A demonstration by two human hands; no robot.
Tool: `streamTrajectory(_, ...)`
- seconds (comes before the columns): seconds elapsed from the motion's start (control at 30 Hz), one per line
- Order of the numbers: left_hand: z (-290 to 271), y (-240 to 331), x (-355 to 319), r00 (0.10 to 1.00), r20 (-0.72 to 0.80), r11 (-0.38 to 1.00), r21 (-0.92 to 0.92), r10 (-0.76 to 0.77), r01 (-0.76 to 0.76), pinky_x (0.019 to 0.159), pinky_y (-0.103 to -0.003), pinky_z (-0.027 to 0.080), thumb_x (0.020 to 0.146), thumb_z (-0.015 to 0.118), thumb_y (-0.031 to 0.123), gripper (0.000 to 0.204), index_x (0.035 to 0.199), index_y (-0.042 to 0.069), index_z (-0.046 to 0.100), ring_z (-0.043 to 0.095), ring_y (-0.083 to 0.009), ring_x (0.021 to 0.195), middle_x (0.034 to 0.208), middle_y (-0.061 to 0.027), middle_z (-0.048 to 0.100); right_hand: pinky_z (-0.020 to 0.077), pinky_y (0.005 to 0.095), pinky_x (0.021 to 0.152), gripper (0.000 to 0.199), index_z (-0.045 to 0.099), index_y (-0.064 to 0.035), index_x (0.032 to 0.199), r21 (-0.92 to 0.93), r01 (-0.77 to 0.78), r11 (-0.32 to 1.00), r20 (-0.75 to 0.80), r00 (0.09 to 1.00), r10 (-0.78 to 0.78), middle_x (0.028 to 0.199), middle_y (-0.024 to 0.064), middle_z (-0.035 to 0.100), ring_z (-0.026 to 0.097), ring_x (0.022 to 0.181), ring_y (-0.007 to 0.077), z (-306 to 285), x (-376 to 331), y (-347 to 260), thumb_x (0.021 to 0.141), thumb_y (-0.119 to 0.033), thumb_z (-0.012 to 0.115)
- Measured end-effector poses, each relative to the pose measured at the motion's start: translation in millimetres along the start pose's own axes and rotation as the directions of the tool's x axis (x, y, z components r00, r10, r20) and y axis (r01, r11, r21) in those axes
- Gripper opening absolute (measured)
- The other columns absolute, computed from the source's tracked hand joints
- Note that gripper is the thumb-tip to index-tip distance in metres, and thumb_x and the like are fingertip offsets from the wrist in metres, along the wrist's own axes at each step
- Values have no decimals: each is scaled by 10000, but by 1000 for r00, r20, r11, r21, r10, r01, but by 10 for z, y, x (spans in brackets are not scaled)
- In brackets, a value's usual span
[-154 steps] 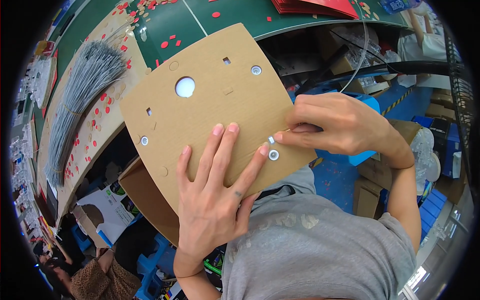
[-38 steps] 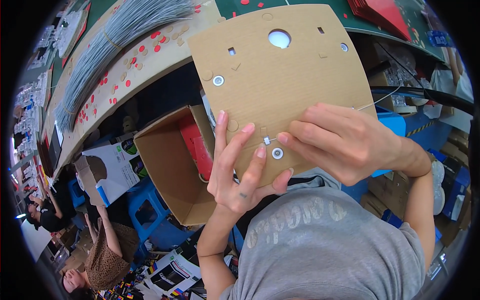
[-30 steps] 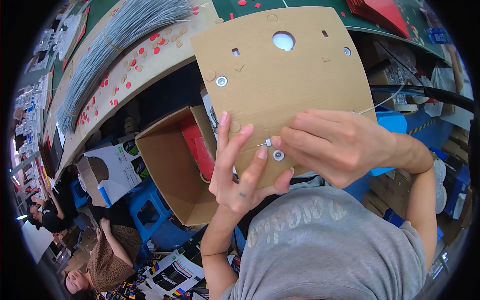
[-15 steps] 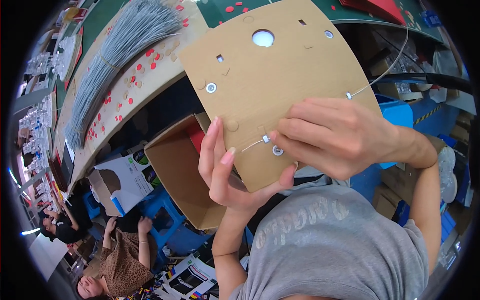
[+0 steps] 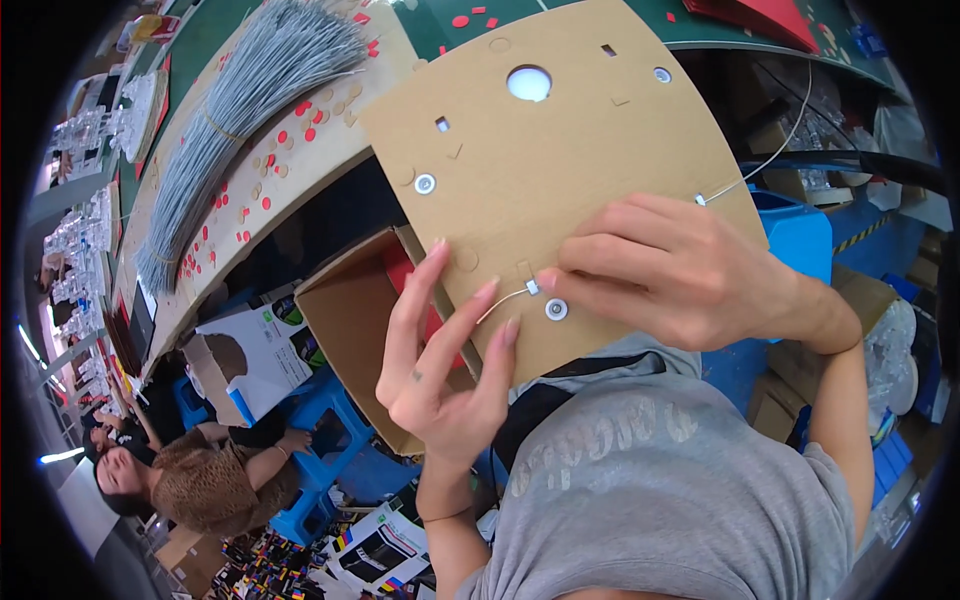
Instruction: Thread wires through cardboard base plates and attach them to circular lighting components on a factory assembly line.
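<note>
A large tan cardboard panel with a round hole, two small square holes and several metal-centred washers is held up tilted before me. Two small white cable-tie heads sit on it: one cable tie has a short tail bending left, the other cable tie a long tail running up past the right edge. My right hand is closed over the panel, its fingertips pinched right at the nearer tie's head; what lies under its fingers is hidden. My left hand is at the lower left edge, fingers apart around the short tail.
A bundle of thin grey strands lies on the table among red and tan cut-outs. Below stand an open cardboard box, a white printed carton and a blue stool. A blue bin is at right. Another person sits lower left.
My left hand has let go of the panel's lower edge and its thumb and fingers have come to the short tie tail. My right hand stays by the tie head. The seated person has shifted.
</note>
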State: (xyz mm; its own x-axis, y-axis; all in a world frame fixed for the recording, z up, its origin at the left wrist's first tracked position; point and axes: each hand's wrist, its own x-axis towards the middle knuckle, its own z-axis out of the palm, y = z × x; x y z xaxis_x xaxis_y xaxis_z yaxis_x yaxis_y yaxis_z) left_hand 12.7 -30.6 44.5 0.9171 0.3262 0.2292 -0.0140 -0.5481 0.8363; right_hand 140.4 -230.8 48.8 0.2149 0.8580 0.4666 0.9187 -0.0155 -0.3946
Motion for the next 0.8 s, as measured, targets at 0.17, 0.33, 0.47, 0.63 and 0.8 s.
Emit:
streamTrajectory(0.17,-5,-53,101,969,62,966,80,240,-245,1110,-556,441,789,785,-72,139,909,-54,718,681,-414,1173,1004,-181,751,553,357,715,411,727,55,1087,9,-51,999,-69,996,51,1027,125,635,654,865,268,69,-43,-52,721,-129,746)
streamTrajectory(0.33,76,-134,87,992,-21,977,-170,123,-125,1128,-589,408,838,720,-122,104,813,-51,648,714,-440,1086,880,-174,734,540,390,733,573,737,5,1112,33,-91,995,-69,993,93,1045,98,634,640,892,273,12,-44,-47,634,-296,829)
streamTrajectory(0.47,62,-197,46,997,-62,949,-307,50,-67,1134,-592,399,852,693,-131,113,796,-49,639,708,-461,1081,867,-175,727,528,418,748,659,740,-29,1138,2,-103,995,-24,994,103,1087,83,626,623,929,277,29,-39,-61,581,-362,852)
streamTrajectory(0.63,-28,-168,91,991,-3,953,-274,133,-129,1141,-616,373,817,727,-97,113,781,-31,644,690,-469,1124,904,-171,729,538,407,735,667,742,-32,1145,43,-88,995,-37,995,90,1107,82,621,622,938,276,50,-76,-81,552,-323,833)
streamTrajectory(0.8,-75,-255,450,949,105,950,-131,296,-282,1189,-655,242,751,769,-35,130,747,14,648,563,-507,1310,1008,-167,746,563,398,734,667,741,-31,1151,25,-90,996,-30,995,90,1102,90,623,630,940,275,77,-101,-150,536,-279,811)
